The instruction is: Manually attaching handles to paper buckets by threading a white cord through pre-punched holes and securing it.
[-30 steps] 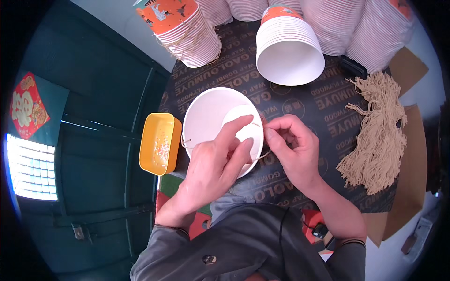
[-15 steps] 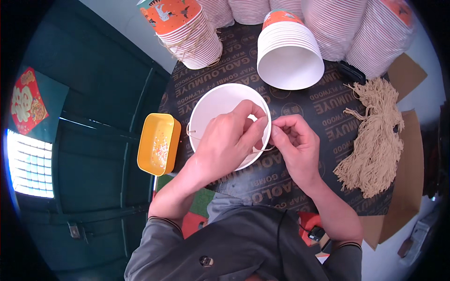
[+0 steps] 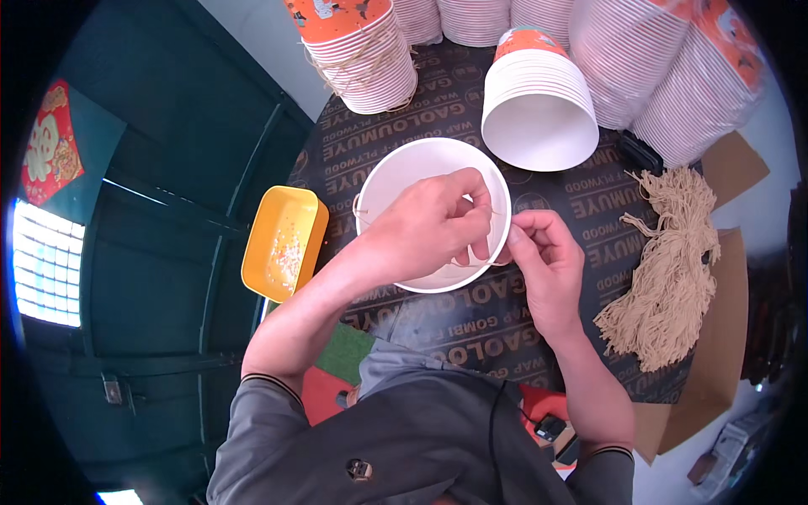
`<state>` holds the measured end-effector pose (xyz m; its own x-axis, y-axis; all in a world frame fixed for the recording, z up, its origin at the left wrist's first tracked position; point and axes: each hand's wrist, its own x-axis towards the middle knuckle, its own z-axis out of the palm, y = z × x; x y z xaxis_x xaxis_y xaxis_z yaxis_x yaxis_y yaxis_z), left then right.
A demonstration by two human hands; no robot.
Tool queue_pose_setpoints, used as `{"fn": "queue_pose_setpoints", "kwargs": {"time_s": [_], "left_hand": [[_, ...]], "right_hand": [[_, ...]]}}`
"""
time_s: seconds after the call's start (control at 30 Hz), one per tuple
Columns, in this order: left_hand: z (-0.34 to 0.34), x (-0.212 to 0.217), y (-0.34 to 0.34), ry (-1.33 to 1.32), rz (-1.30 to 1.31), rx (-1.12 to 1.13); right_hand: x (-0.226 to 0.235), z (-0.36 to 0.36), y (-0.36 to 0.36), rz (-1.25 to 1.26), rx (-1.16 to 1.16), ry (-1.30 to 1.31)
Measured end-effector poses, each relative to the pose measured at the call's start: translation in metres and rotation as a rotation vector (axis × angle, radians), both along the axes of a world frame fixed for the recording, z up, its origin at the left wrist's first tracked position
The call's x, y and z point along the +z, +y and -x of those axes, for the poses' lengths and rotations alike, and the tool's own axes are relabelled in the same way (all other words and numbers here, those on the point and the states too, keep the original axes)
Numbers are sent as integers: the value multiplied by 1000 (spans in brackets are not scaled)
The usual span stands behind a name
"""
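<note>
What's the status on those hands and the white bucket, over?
Left hand inside white bucket. Right hand outside its right rim, beside thin cord. Left wrist hides some rim.

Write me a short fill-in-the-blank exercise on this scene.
1. The left hand is inside a bucket that is ____ within.
2. The rectangular tub holding small pale bits is ____.
3. Beyond the right hand, the beige cord bundle lies toward the picture's ____ edge.

Missing words: white; yellow; right.

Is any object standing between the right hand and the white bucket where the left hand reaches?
No, nothing visible: the right hand is just outside the white bucket, close beside it; the left hand reaches inside.
</note>
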<state>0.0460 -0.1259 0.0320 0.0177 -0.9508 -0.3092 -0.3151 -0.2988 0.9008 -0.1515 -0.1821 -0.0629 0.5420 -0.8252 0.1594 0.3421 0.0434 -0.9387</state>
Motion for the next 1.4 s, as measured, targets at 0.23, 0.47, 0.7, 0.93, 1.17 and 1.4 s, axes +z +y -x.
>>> {"fn": "queue_pose_setpoints", "kwargs": {"time_s": [0.23, 0.47, 0.7, 0.93, 1.17, 1.4], "left_hand": [[-4, 3, 9, -6, 86, 51], [0, 1, 16, -159, 401, 0], [6, 4, 16, -359, 559, -27], [24, -8, 35, -372, 490, 46], [37, -13, 34, -610, 431, 113], [38, -8, 34, -612, 497, 129]], "right_hand": [[6, 4, -8, -195, 97, -23], [19, 7, -12, -75, 114, 25], [35, 1, -15, 150, 68, 201], [42, 2, -16, 99, 78, 221], [47, -1, -18, 226, 53, 230], [47, 5, -28, 213, 63, 249]]}}
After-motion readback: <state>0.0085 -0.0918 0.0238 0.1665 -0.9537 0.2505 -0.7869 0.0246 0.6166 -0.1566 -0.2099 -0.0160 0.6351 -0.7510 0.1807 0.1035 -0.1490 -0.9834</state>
